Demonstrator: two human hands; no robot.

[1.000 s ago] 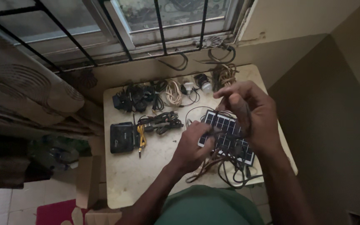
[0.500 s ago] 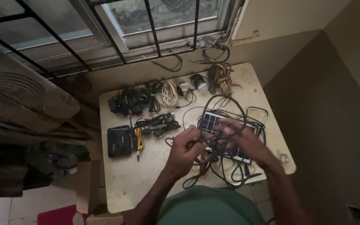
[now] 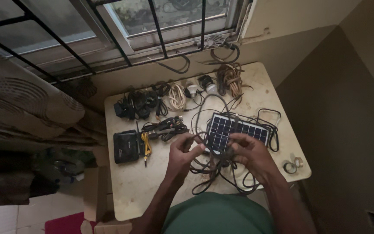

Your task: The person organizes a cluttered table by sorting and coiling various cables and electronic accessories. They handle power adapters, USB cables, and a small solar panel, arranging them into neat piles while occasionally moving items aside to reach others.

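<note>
Both hands, left (image 3: 182,151) and right (image 3: 248,152), have dropped to mid-frame, still gripping the cable (image 3: 215,167) over the panel (image 3: 234,130).

a small, worn cream table (image 3: 130,190) under a barred window holds a dark blue rectangular solar panel (image 3: 234,130), a tangle of loose black cables (image 3: 221,173), a black box (image 3: 125,146), bundled black, cream and brown cords along the back, and two small rings (image 3: 293,165).
</note>
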